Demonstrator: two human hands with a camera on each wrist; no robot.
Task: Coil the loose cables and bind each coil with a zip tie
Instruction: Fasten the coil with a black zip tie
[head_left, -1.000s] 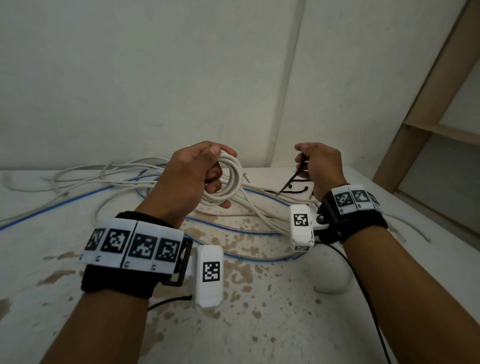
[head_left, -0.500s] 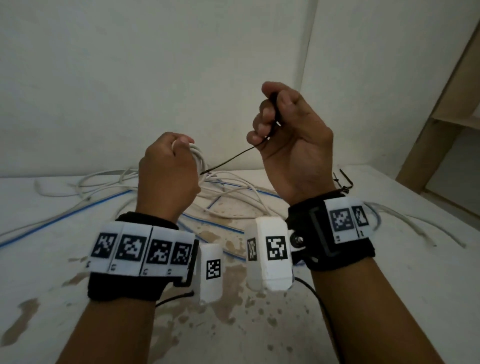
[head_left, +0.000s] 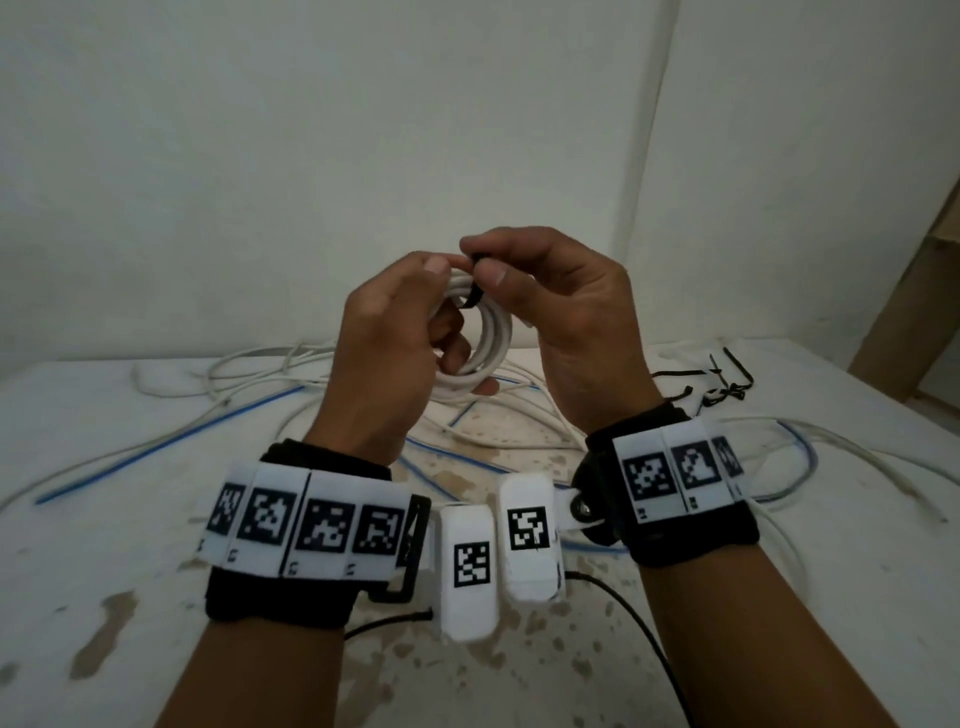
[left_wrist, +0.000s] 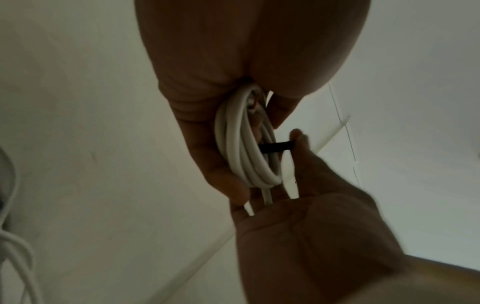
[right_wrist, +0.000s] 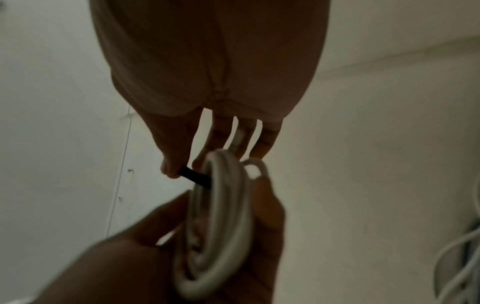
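A white cable coil (head_left: 488, 338) is raised above the table, and my left hand (head_left: 400, 332) grips it with fingers curled through its loops. My right hand (head_left: 550, 301) pinches a black zip tie (head_left: 474, 297) between thumb and forefinger at the top of the coil. In the left wrist view the zip tie (left_wrist: 276, 147) sticks out sideways from the coil (left_wrist: 246, 148) toward the right thumb. In the right wrist view the zip tie (right_wrist: 194, 176) runs from the pinching fingers into the coil (right_wrist: 221, 222). How far the tie wraps round the coil is hidden.
Loose white cables (head_left: 260, 369) and a blue cable (head_left: 171, 452) sprawl over the stained white table (head_left: 130, 597). Spare black zip ties (head_left: 722, 384) lie at the back right. Walls close the back; a wooden shelf frame (head_left: 914, 280) stands at the right.
My right hand has come down from its raised position and met the left hand, bringing the zip tie onto the top of the coil. The coil has been lifted higher.
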